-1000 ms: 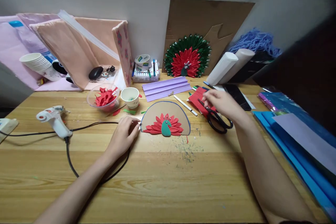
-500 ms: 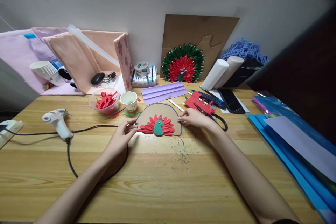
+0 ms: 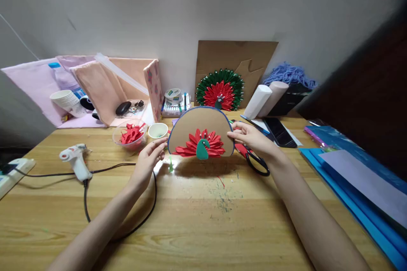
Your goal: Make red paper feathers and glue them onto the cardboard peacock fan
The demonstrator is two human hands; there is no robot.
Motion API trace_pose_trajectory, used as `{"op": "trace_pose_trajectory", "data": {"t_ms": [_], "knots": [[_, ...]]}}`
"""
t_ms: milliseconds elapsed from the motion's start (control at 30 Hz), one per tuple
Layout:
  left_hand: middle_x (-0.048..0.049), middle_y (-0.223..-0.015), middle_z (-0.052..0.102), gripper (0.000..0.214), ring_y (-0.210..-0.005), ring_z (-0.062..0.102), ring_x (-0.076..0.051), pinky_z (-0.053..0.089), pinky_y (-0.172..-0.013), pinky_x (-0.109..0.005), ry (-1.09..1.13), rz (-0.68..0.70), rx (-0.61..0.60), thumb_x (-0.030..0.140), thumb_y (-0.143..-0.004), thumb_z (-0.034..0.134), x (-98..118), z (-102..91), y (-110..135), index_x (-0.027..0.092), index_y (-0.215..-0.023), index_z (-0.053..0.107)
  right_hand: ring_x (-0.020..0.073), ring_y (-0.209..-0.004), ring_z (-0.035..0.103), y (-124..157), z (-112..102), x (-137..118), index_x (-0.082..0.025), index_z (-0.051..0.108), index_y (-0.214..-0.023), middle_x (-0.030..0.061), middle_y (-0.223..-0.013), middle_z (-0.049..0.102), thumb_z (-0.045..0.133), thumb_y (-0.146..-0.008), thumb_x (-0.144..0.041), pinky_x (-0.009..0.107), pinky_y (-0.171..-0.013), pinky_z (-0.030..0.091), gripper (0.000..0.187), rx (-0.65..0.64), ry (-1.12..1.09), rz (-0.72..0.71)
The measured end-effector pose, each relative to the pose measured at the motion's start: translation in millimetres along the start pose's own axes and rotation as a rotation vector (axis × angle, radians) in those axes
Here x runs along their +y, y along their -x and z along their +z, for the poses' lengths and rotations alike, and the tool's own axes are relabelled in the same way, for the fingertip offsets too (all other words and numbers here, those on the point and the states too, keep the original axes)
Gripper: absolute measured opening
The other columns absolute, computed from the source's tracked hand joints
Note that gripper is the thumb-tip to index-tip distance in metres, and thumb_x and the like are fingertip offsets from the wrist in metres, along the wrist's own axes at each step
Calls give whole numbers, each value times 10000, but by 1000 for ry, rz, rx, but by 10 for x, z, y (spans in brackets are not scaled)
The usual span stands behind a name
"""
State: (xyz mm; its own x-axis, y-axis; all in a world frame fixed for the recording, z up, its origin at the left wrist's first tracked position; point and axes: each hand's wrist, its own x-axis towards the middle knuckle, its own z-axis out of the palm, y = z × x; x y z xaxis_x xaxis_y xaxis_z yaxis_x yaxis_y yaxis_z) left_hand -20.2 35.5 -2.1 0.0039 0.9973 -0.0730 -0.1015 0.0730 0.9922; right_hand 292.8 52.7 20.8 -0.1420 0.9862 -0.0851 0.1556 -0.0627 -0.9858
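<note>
Table (image 3: 203, 237): raised clear of it now is the cardboard semicircle (image 3: 200, 120), which lay flat on the wood in the earlier frame; a shadow falls beneath its lower edge.
Semicircle: stood up between both hands at the middle of the scene, now hiding most of the purple folded paper on the far side. Gripped only at its ends, it could bow if squeezed inward, or twist and drop if one side slackens.
White glue gun (image 3: 76, 161): on the left, well apart from the hands. The left forearm passes over its black cord (image 3: 156, 190), so a low sweep of the arm might drag the gun.
Right hand (image 3: 251, 135): pinching the right edge, thumb in front; it has risen with the card.
Left hand (image 3: 149, 161): grasping the left edge in its fingertips, also higher; how firmly, I cannot tell.
Black scissors (image 3: 266, 174): near the right wrist, partly hidden; a lowered wrist could nudge them.
Paper cup (image 3: 158, 130): just beyond the left hand, which could tip it by swinging far.
Red petals (image 3: 184, 151): fanned low on the card; flexing might loosen weakly stuck ones.
Green bird cutout (image 3: 202, 151): at the lower edge, liable to catch if the card is set down hard.
</note>
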Motion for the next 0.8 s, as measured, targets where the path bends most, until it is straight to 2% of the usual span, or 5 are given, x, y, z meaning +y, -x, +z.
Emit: {"op": "trace_pose_trajectory", "data": {"t_ms": [100,333,467,600,800], "knots": [[14,-660,559,324,-607,465,-89,393,-598,-198,-88,122,-57,474,-752,637,195,173,-72,159,-820,669,98,-605,548,82,-73,-171,-197,473,-740,-42,-663,564,763,-614,-471,220,-583,428,418,117,-24,-65],[2,-648,566,340,-665,494,-132,395,-645,-222,-207,285,-125,477,-731,654,478,410,-194,156,-636,597,127,-720,622,153,-77,-334,-204,568,-846,-5,-795,666,728,-668,-472,238,-679,483,359,224,-72,-188],[31,-563,467,400,-565,422,-100,346,-556,-208,-208,209,-29,513,-722,639,371,412,-280,151,-584,539,156,-726,659,98,-50,-243,-166,601,-844,45,-815,700,677,-708,-517,263,-660,501,384,20,-22,-37],[48,-544,419,462,-532,412,-86,357,-534,-200,-155,56,-85,561,-678,649,264,375,-388,162,-548,455,114,-566,625,8,-20,-115,-128,617,-767,59,-715,704,694,-660,-568,231,-552,482,459,-36,-43,30],[6,-687,588,339,-661,556,-124,447,-642,-237,-181,0,-209,471,-675,703,337,351,-359,158,-707,577,88,-504,584,-38,38,-44,-109,635,-704,83,-698,713,734,-609,-570,218,-510,480,481,-55,-68,121]]}}
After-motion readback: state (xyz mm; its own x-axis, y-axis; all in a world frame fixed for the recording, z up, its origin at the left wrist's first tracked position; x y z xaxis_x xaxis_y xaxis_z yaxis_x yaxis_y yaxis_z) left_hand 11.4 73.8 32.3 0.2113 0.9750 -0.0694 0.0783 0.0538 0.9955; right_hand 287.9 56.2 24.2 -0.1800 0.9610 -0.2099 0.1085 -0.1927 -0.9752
